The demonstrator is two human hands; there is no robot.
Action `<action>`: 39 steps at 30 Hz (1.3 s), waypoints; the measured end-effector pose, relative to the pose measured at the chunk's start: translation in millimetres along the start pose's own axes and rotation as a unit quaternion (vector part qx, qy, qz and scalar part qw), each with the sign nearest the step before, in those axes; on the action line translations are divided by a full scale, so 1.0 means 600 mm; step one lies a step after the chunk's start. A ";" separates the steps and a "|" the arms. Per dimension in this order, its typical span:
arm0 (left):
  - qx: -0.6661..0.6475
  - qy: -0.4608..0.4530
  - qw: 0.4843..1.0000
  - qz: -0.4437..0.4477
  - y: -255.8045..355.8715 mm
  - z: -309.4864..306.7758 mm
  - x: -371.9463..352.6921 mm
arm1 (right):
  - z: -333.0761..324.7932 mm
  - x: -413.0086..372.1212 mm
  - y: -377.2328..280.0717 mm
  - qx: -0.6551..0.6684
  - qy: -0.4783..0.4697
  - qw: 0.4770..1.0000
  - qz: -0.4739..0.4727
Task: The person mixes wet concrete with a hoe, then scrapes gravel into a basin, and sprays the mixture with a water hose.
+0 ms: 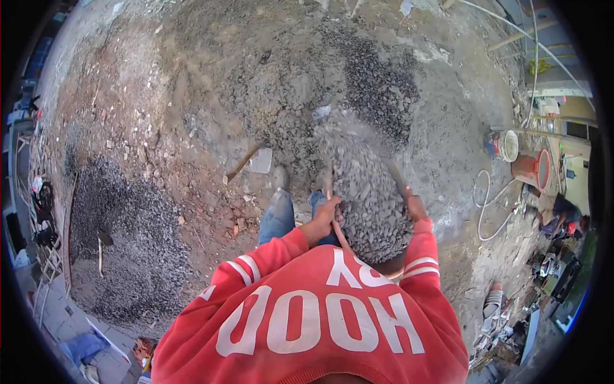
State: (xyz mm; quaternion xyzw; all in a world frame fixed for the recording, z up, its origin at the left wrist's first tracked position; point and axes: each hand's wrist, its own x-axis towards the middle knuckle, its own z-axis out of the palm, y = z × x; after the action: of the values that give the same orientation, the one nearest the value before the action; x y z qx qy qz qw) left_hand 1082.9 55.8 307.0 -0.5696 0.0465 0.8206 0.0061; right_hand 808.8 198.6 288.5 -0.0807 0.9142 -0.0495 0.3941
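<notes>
A load of grey gravel point(371, 211) fills a container in front of my body, its far end tipped down. Stones are sliding off that end, blurred, onto a wet grey mix point(281, 115) on the ground. My left hand point(326, 214) is closed around the container's wooden left edge point(337, 232). At the opposite side, my right hand point(415, 206) grips the dark right edge point(398, 178). Gravel and my sleeves hide most of the container, so its full shape cannot be made out. Near my boot point(281, 178) lies a shovel point(260, 160) with a wooden handle.
Dark gravel point(380, 83) is spread beyond the mix. A larger gravel pile point(128, 249) lies left, with another shovel point(101, 256) on it. Right are a white bucket point(509, 146), a red bucket point(532, 169), a looped hose point(484, 205) and another person point(566, 214).
</notes>
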 end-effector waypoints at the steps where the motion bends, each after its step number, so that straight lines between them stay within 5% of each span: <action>1: -0.011 -0.015 1.000 0.010 0.008 0.008 -0.006 | 0.010 0.008 -0.017 -0.081 0.075 0.994 0.004; 3: -0.023 -0.021 0.999 0.017 0.020 0.003 -0.004 | 0.029 0.013 -0.077 -0.144 0.100 0.984 0.017; 7: -0.077 0.001 0.997 -0.005 0.048 -0.052 0.028 | -0.015 -0.011 -0.214 -0.247 0.024 0.963 -0.108; 11: -0.155 0.024 0.985 0.077 0.163 -0.103 -0.037 | -0.060 0.106 -0.274 0.096 -0.238 0.965 -0.053; 13: -0.146 -0.008 0.977 0.152 0.247 -0.124 -0.061 | 0.061 0.137 -0.314 -0.083 -0.052 0.962 -0.255; 15: -0.049 0.007 0.977 0.208 0.331 -0.125 -0.088 | 0.173 0.151 -0.350 -0.019 0.024 0.939 -0.343; 17: 0.031 0.002 0.974 0.223 0.431 -0.149 -0.098 | 0.134 0.069 -0.384 0.225 -0.217 0.941 -0.132; 18: 0.048 -0.018 0.976 0.210 0.482 -0.162 -0.105 | 0.146 0.077 -0.385 0.312 -0.254 0.911 -0.090; 22: 0.155 0.020 0.966 0.206 0.563 -0.040 -0.191 | 0.236 0.075 -0.379 0.467 -0.301 0.831 0.023; 25: 0.258 0.063 0.932 0.246 0.570 0.057 -0.177 | 0.261 0.044 -0.350 0.450 -0.288 0.845 0.029; 27: 0.306 0.039 0.925 0.219 0.588 0.052 -0.098 | 0.263 0.035 -0.291 0.560 -0.278 0.764 0.158; 28: 0.324 0.025 0.924 0.201 0.577 0.051 -0.066 | 0.242 0.046 -0.261 0.568 -0.266 0.761 0.165; 30: 0.266 0.015 0.956 0.122 0.539 0.021 0.022 | 0.196 0.052 -0.194 0.501 -0.187 0.834 0.132; 34: 0.182 -0.010 0.982 0.059 0.354 -0.067 0.181 | 0.086 0.014 -0.076 0.469 -0.100 0.874 0.076; 37: 0.172 0.002 0.985 0.030 0.260 -0.069 0.251 | 0.065 0.024 0.020 0.432 -0.108 0.881 0.157; 39: 0.191 -0.090 0.977 -0.001 0.229 -0.042 0.265 | 0.057 0.012 0.058 0.380 -0.141 0.894 0.192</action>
State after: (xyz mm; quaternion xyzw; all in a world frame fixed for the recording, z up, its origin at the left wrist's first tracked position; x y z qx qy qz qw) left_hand 1041.9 -89.9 159.2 -0.4816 0.2009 0.8446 0.1199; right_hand 825.0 230.8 254.6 0.2462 0.7581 -0.3044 0.5215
